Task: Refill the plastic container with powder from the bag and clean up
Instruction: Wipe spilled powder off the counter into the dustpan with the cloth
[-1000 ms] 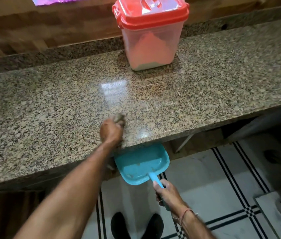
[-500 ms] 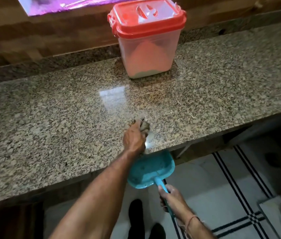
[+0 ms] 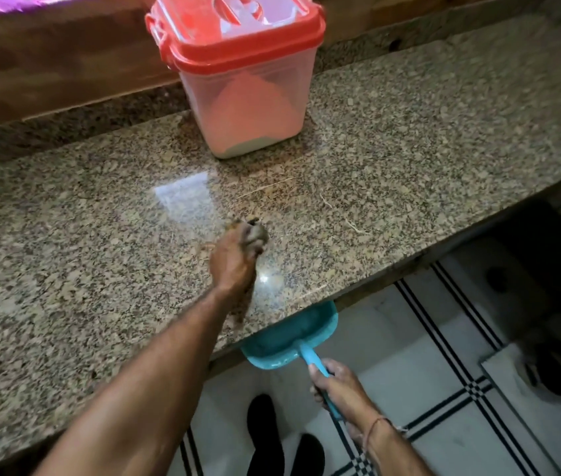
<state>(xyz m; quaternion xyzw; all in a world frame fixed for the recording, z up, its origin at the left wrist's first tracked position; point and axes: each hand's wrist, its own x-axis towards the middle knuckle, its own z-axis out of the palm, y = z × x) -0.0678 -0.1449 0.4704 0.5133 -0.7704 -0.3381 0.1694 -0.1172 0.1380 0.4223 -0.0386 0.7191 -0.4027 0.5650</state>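
A clear plastic container (image 3: pixel 248 108) with a closed red lid stands at the back of the granite counter (image 3: pixel 66 235), a heap of pale powder inside. My left hand (image 3: pixel 234 266) grips a small greyish wad, a cloth or brush (image 3: pixel 255 233), pressed to the counter near its front edge. It is blurred. Below the edge, my right hand (image 3: pixel 337 386) grips the handle of a turquoise dustpan (image 3: pixel 289 338), whose pan is tucked partly under the counter lip. No bag is in view.
Thin pale strands (image 3: pixel 351 223) lie on the counter right of my left hand. A wooden wall panel (image 3: pixel 49 63) runs behind the counter. Below are a white tiled floor (image 3: pixel 427 355) with black lines and my dark shoes (image 3: pixel 265 434).
My left hand with the wad has swept to the right along the counter's front. The dustpan followed to the right and sits further under the edge.
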